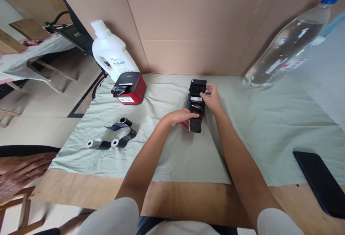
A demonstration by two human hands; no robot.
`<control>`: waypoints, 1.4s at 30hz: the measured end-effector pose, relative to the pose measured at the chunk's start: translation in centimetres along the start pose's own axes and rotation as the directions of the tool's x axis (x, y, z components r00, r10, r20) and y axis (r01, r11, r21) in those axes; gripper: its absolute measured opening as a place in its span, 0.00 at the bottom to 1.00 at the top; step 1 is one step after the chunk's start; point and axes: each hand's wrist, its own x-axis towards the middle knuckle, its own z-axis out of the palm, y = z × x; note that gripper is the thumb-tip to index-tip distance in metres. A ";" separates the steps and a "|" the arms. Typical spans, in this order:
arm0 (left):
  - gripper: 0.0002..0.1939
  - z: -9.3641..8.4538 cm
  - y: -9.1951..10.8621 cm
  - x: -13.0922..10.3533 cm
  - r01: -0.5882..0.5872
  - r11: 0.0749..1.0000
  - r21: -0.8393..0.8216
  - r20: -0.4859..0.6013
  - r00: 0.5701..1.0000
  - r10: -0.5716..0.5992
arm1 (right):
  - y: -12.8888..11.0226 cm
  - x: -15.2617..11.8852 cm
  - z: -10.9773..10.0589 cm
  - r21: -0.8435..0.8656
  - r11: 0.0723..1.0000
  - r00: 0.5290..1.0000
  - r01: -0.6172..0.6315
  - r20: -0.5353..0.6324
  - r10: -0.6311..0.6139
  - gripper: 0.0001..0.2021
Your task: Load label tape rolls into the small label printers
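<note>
A small black receipt printer (203,111) stands on the cloth in front of me with its lid (198,86) raised. A strip of dark, shiny paper (196,124) runs down from its opening toward me. My left hand (180,117) is closed around the lower left side, thumb pressed on the dark strip, other fingers partly hidden behind it. At the upper right my right hand (211,98) is closed on the printer's edge by the lid, thumb and fingers on either side. What lies under the strip inside the printer is hidden.
Left are a red and black label printer (138,89), a white detergent bottle (115,53) and loose dark paper rolls (126,139). A large water bottle (289,44) leans at right; a black phone (319,183) lies near the front edge. Cardboard (194,26) stands behind. Another person's hands (24,168) rest at far left.
</note>
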 end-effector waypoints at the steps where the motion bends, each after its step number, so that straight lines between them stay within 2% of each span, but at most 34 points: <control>1: 0.20 0.1 0.0 0.0 -0.007 1.000 0.012 0.019 1.000 0.006 | 0.0 0.0 -0.1 0.027 1.000 1.000 -0.013 -0.016 0.014 0.28; 4: 0.22 0.5 -0.1 0.2 -0.007 0.999 0.038 0.045 0.999 0.005 | -0.3 -0.1 -0.7 0.083 0.997 1.000 0.005 -0.014 -0.004 0.26; 8: 0.22 0.4 -0.6 0.9 0.020 1.000 -0.005 0.073 0.997 -0.019 | -1.5 -0.3 -1.8 0.053 0.996 0.997 0.066 0.045 -0.068 0.25; 13: 0.24 -0.2 -1.4 1.6 0.014 0.997 -0.073 0.111 0.994 -0.006 | -2.6 -0.6 -2.9 -0.043 0.999 0.987 -0.020 0.158 0.026 0.22; 16: 0.24 -0.5 -1.7 1.9 0.007 0.996 -0.089 0.117 0.993 0.003 | -3.0 -0.9 -2.9 -0.118 0.993 0.980 -0.013 0.198 0.036 0.19; 18: 0.24 -0.6 -1.8 2.1 0.002 0.996 -0.092 0.119 0.993 0.009 | -3.1 -1.2 -2.8 -0.125 0.992 0.965 -0.036 0.255 0.067 0.21; 22: 0.24 -0.7 -1.9 2.3 -0.007 0.994 -0.105 0.130 0.991 0.020 | -2.7 -1.2 -2.6 -0.137 0.978 0.907 -0.159 0.372 0.200 0.30; 25: 0.22 -0.7 -1.8 2.2 0.002 0.994 -0.105 0.132 0.991 0.012 | -2.3 -0.3 -2.6 -0.189 0.970 0.892 -0.155 0.395 0.220 0.30; 30: 0.19 -0.4 -1.2 1.2 -0.032 0.991 -0.133 0.108 0.993 0.047 | -2.8 2.4 -2.0 -0.419 0.892 0.842 -0.171 0.408 0.353 0.29; 33: 0.22 -0.5 -0.6 0.3 -0.069 0.993 -0.098 0.135 0.987 0.082 | -3.3 3.1 -1.9 -0.438 0.878 0.845 -0.193 0.380 0.376 0.28; 35: 0.23 -1.0 -0.1 -0.5 -0.102 0.993 -0.059 0.137 0.984 0.109 | -3.4 2.9 -2.0 -0.414 0.875 0.837 -0.251 0.362 0.412 0.29; 38: 0.25 -2.4 0.4 -2.0 -0.151 0.988 0.016 0.076 0.986 0.149 | -3.3 2.0 -2.3 -0.359 0.875 0.830 -0.326 0.335 0.446 0.31; 40: 0.23 -3.4 0.5 -2.6 -0.155 0.985 0.068 -0.036 0.987 0.158 | -3.2 1.2 -2.3 -0.314 0.881 0.844 -0.354 0.299 0.446 0.32; 42: 0.19 -4.2 0.2 -2.6 -0.143 0.984 0.106 -0.182 0.970 0.161 | -2.9 0.3 -2.2 -0.255 0.877 0.847 -0.407 0.255 0.466 0.33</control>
